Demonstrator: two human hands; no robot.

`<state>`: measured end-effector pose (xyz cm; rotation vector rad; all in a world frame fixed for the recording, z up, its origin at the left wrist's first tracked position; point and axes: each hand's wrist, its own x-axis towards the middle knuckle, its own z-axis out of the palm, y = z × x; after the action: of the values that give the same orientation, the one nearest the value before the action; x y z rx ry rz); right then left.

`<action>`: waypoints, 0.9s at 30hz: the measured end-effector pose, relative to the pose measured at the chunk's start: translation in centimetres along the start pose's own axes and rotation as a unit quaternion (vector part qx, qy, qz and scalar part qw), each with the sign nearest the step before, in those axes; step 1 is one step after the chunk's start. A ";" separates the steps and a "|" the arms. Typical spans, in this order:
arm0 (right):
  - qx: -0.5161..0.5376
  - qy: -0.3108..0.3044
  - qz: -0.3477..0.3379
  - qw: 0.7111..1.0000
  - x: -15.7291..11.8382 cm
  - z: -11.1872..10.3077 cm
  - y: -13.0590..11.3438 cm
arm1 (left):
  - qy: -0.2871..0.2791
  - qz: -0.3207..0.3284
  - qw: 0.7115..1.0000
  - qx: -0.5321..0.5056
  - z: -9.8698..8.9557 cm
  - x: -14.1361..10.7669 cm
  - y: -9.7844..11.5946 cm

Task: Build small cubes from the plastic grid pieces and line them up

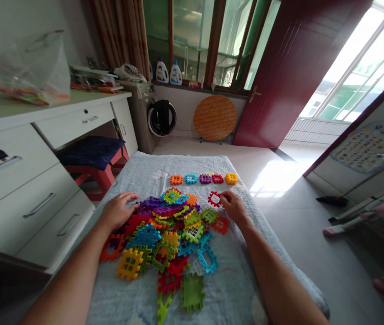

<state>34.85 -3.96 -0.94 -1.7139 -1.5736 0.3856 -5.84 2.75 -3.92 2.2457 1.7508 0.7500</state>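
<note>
My right hand [234,207] pinches the edge of a red square-holed building piece [210,200] with toothed sides, right of a loose pile. Spread at the pile's left side is my left hand [119,211], its fingertips by some purple pieces [147,204]. The heap of interlocking plastic pieces mixes blue [146,236], green [192,293], yellow [129,265] and red. Beyond it runs a row sorted by colour: orange [176,179], light blue [191,179], purple [205,179], red [217,179] and yellow [231,179].
A pale cloth [138,171] covers the low work surface. To the left are a white desk [73,122] and a stool with a dark cushion [92,151]. A washing machine [144,117], a round wooden tabletop [215,118] and a dark red door [273,76] stand behind.
</note>
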 end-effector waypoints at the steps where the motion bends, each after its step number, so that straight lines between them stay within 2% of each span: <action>1: -0.016 0.005 0.012 1.000 0.0 0.0 0.4 | 0.003 -0.001 1.000 0.008 0.0 0.0 0.2; 5: -0.107 0.017 0.019 0.994 0.1 -0.3 1.4 | 0.011 -0.007 1.000 0.018 0.0 -0.1 0.7; 9: -0.120 0.016 -0.062 0.991 -0.1 -1.2 0.7 | 0.022 0.001 1.000 0.018 0.0 -0.2 0.6; 10: -0.106 -0.010 -0.091 0.990 -0.2 -1.5 0.2 | 0.024 0.001 1.000 0.019 0.0 -0.2 0.5; 12: -0.077 -0.101 -0.156 0.980 -0.7 -2.0 -0.9 | 0.026 -0.002 0.999 0.019 0.1 -0.2 0.5; 15: -0.065 -0.237 -0.226 0.943 -1.5 -2.3 -2.2 | 0.026 -0.005 0.999 0.017 0.1 -0.2 0.6; 17: -0.077 -0.268 -0.241 0.930 -1.8 -2.2 -2.6 | 0.027 -0.005 0.999 0.016 0.0 -0.2 0.7; 23: -0.035 -0.246 -0.232 0.941 -1.6 -1.7 -2.7 | 0.023 -0.003 1.000 0.018 0.1 -0.1 0.6; 27: 0.004 -0.167 -0.186 0.968 -1.4 -1.6 -2.9 | 0.023 -0.006 0.999 0.022 0.0 -0.2 0.7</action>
<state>33.54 -5.99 1.77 -1.3529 -2.0876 0.5046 -5.26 2.39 -3.69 2.2613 1.8181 0.7744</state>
